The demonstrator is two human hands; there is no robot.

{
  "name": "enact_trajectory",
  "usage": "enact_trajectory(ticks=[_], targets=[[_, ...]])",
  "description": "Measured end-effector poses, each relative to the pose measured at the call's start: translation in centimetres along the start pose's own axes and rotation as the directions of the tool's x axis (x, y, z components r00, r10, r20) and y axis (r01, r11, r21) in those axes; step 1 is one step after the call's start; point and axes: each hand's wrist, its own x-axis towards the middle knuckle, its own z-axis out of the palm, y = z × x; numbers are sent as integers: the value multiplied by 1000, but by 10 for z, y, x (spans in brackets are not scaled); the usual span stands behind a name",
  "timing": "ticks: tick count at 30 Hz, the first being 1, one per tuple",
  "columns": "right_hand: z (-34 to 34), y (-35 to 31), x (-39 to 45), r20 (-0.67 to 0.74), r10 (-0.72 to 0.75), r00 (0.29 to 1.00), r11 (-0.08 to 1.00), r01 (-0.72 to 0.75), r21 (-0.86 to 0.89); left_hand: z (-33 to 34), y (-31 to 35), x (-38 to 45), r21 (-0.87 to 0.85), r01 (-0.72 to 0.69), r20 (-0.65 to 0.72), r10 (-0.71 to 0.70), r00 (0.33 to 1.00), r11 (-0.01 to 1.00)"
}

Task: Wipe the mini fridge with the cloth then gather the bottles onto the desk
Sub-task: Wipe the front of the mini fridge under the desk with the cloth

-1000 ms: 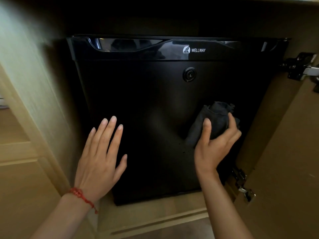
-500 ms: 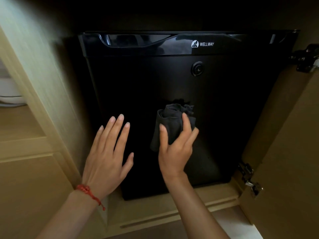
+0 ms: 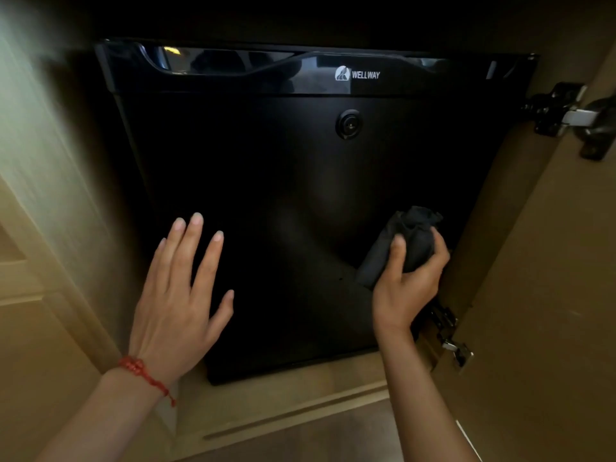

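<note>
A black, glossy mini fridge (image 3: 300,201) with a closed door is seen inside a light wooden cabinet (image 3: 43,168). It fills the centre of the view. On the shiny top band of the door, at about 1 o'clock from the centre, a white logo with the word WELLWAY (image 3: 358,75) is printed. Just below it a small round black lock (image 3: 348,124) is set into the door.

The left hand (image 3: 180,305) is placed at about 7 o'clock from the centre of the door. Its fingers are straight and spread, and nothing is held by it. The palm is turned toward the lower left part of the door; whether it really touches the surface cannot be told. A thin red cord bracelet (image 3: 143,373) is worn on this wrist.

The right hand (image 3: 408,281) is found at about 4 o'clock, near the right edge of the door. Its fingers and thumb are curled around a crumpled dark grey cloth (image 3: 406,235), which is gripped and pressed against the lower right part of the door. A part of the cloth stands out above the fingers.

At 3 o'clock the open wooden cabinet door (image 3: 550,295) is seen, with a metal hinge (image 3: 570,116) at the top and a second metal hinge (image 3: 451,340) lower, just beside the right wrist. No bottles or desk are in view.
</note>
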Motion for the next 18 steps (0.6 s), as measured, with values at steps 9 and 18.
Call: enact_trajectory(ticks=[9, 18], targets=[[25, -21, -45, -1, 112, 994, 980, -110, 164, 0, 0, -1, -3, 18, 16, -18, 1000, 1000], [39, -39, -95, 266, -119, 957, 991, 97, 93, -3, -1, -1, -22, 26, 34, -25, 999, 999]])
